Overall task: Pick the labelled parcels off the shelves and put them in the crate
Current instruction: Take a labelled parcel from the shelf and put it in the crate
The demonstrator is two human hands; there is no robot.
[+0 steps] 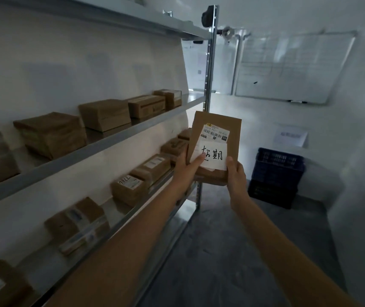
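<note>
- I have the parcel (216,129) up in front of me, clear of the shelves (101,142), held between both hands at its lower end, with its upper half standing free above my fingers.
- My left hand (187,168) grips the lower left corner, thumb laid across the front onto the white slip (213,157) with handwritten characters; the fingers go behind, out of sight.
- My right hand (234,171) grips the lower right corner, thumb on the front edge just beside that slip.
- The printed barcode label (216,134) sits above my thumbs, partly tucked under the slip.
- I judge the parcel light: it stands tilted upright from a grip at the bottom alone, with no sag. It reads as a flat, stiff cardboard mailer, so the edges should take a firm pinch.
- The slip looks loose, so I would keep a thumb pressing it or it may slide off.
- A second brown piece shows just under my hands; I cannot tell whether it is part of this parcel.
- The blue crate (276,173) sits on the floor beyond and to the right of my right hand, well apart.
</note>
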